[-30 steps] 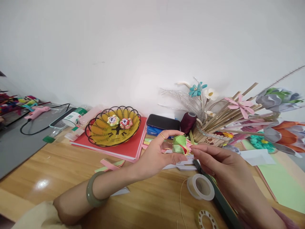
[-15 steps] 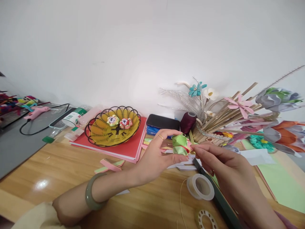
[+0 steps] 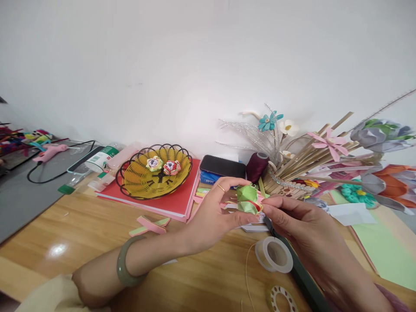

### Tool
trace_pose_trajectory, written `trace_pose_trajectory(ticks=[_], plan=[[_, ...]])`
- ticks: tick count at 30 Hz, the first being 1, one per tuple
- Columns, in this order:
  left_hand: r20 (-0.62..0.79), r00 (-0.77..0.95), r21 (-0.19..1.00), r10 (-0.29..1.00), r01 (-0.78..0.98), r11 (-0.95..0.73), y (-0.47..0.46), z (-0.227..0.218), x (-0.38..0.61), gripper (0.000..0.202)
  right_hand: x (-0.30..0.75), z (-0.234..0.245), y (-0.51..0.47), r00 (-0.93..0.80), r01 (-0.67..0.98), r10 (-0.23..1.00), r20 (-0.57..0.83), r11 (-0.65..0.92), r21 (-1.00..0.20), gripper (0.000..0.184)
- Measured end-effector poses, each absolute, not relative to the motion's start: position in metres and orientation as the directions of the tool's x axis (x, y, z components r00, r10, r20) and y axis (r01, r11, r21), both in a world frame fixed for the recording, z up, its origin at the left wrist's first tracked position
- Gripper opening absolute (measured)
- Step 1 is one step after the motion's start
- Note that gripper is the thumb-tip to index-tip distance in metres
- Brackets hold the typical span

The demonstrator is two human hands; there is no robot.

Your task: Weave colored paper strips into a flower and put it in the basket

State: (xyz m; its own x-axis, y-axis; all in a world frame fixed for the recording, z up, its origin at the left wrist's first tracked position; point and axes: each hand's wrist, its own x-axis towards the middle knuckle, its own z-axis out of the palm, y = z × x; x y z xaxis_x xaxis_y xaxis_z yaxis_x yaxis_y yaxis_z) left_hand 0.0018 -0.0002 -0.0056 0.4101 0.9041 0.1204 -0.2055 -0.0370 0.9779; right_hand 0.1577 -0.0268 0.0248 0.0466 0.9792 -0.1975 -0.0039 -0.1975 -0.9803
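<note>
Between thumb and fingers of my left hand (image 3: 211,210) is a small folded paper flower (image 3: 247,200), light green outside with pink and red at its right side. My right hand (image 3: 300,225) pinches the flower's right edge; its fingertips hide what they grip there. Both hands hold it above the wooden table (image 3: 201,281). Below lie paper strips (image 3: 256,227), a spool of thin cord (image 3: 273,255) and a long dark green tool (image 3: 305,277), partly behind my right hand. Two finished-looking paper flowers (image 3: 163,165) rest in a yellow woven basket (image 3: 143,186).
Under the basket lies red paper (image 3: 110,190). A phone (image 3: 222,165) sits on a blue pack beside a maroon thread cone (image 3: 256,167). Sticks and craft flowers (image 3: 329,145) fill the right back. A pink glue gun (image 3: 52,151) and bottles (image 3: 100,159) are at left.
My right fingers have shifted slightly and curled closer against the flower's right side. The flower has turned a little, showing more of its red strip. My left hand stays almost still.
</note>
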Motion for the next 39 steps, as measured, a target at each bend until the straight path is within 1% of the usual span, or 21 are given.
trace_pose_trajectory(ticks=[5,9,12,17,21,25,29,31,34,39], plan=[[0.1,0.42,0.974,0.902,-0.226,-0.003,-0.001,-0.005,0.003,0.048,0.156,0.023,-0.027,0.053,0.006,0.98,-0.191,-0.191,-0.982,0.024],[0.121,0.42,0.975,0.899,-0.22,-0.028,0.0,-0.006,0.002,0.049,0.158,0.023,-0.027,0.04,0.052,0.983,-0.178,-0.18,-0.982,0.026],[0.141,0.416,0.976,0.899,-0.209,-0.056,0.001,-0.007,0.001,0.049,0.164,0.025,-0.025,-0.034,0.141,0.989,-0.141,-0.135,-0.981,0.026],[0.149,0.433,0.975,0.889,-0.216,-0.058,0.003,-0.007,0.002,0.048,0.173,0.03,-0.021,-0.19,0.306,0.981,-0.05,0.011,-0.952,0.025],[0.141,0.439,0.974,0.887,-0.221,-0.046,0.002,-0.005,0.003,0.048,0.174,0.033,-0.02,-0.237,0.349,0.971,-0.015,0.071,-0.934,0.028],[0.135,0.466,0.973,0.874,-0.231,-0.027,0.002,-0.005,0.003,0.048,0.174,0.033,-0.02,-0.214,0.324,0.976,-0.052,0.021,-0.946,0.024],[0.145,0.491,0.971,0.859,-0.239,-0.027,0.002,-0.005,0.003,0.049,0.176,0.031,-0.02,-0.181,0.236,0.974,-0.134,-0.089,-0.968,0.023],[0.156,0.5,0.97,0.852,-0.24,-0.037,0.003,-0.005,0.002,0.047,0.177,0.029,-0.02,-0.158,0.219,0.973,-0.169,-0.132,-0.967,0.024],[0.179,0.501,0.97,0.847,-0.234,-0.067,0.002,-0.005,0.002,0.046,0.178,0.027,-0.02,-0.166,0.212,0.969,-0.184,-0.148,-0.966,0.026],[0.218,0.493,0.964,0.842,-0.243,-0.107,0.002,-0.006,0.001,0.043,0.177,0.026,-0.02,-0.174,0.177,0.966,-0.192,-0.161,-0.971,0.023]])
